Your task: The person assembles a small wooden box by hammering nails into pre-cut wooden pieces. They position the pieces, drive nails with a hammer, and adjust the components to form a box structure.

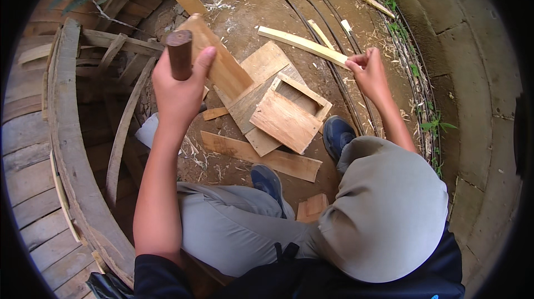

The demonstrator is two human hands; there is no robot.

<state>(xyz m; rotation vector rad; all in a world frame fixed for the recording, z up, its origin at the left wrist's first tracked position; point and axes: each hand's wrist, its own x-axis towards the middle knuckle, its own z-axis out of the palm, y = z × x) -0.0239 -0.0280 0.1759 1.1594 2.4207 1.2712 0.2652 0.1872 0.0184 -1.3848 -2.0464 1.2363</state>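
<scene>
Your left hand (179,90) is closed around a dark brown round handle (179,53), raised upright — its top end shows above your fist. Your right hand (368,71) pinches the near end of a thin pale wood strip (303,45), which lies on the dirt ground (261,4) and runs away to the left. Between your hands, lower down, lie stacked plywood pieces (281,113) and a small open frame.
</scene>
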